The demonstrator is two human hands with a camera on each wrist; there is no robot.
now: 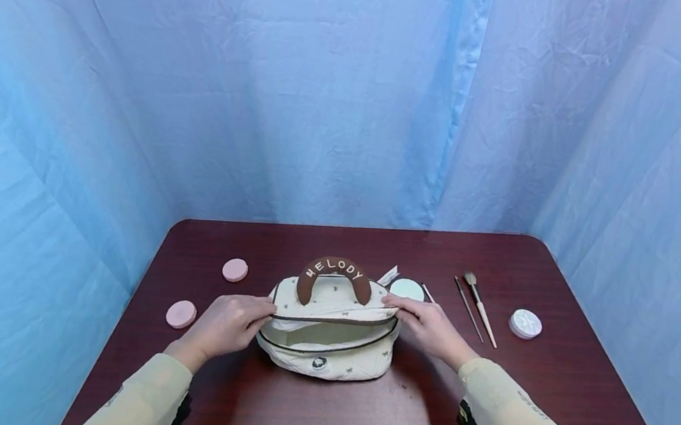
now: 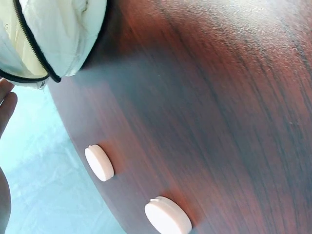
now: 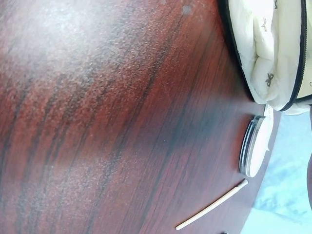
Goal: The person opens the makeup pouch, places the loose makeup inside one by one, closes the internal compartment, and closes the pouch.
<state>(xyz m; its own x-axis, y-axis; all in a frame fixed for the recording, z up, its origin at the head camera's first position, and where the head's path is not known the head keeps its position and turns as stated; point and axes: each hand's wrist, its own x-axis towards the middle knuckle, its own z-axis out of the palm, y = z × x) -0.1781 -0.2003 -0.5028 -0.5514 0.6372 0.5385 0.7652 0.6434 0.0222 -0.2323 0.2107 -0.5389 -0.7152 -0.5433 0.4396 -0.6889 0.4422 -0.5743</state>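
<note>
A cream zippered cosmetic bag (image 1: 323, 363) with small dark bow prints sits mid-table, its lid raised and the front gaping. On the lid is a brown curved handle (image 1: 335, 266) lettered MELODY. My left hand (image 1: 226, 326) pinches the lid's left corner between thumb and fingers. At the right corner, my right hand (image 1: 431, 328) holds the lid edge the same way. In the left wrist view, the bag's dark zipper (image 2: 34, 46) is parted and some fingers (image 2: 6, 109) show at the edge. The right wrist view shows the bag's quilted side (image 3: 265, 58); the bag's inside is mostly hidden.
Two pink round compacts, a farther one (image 1: 235, 270) and a nearer one (image 1: 181, 314), lie left. Right of the bag are a round pale-topped case (image 1: 407, 289), a slim stick (image 1: 428, 293), a thin brush (image 1: 468, 308), a fluffy makeup brush (image 1: 481, 310) and a white embossed compact (image 1: 525, 324).
</note>
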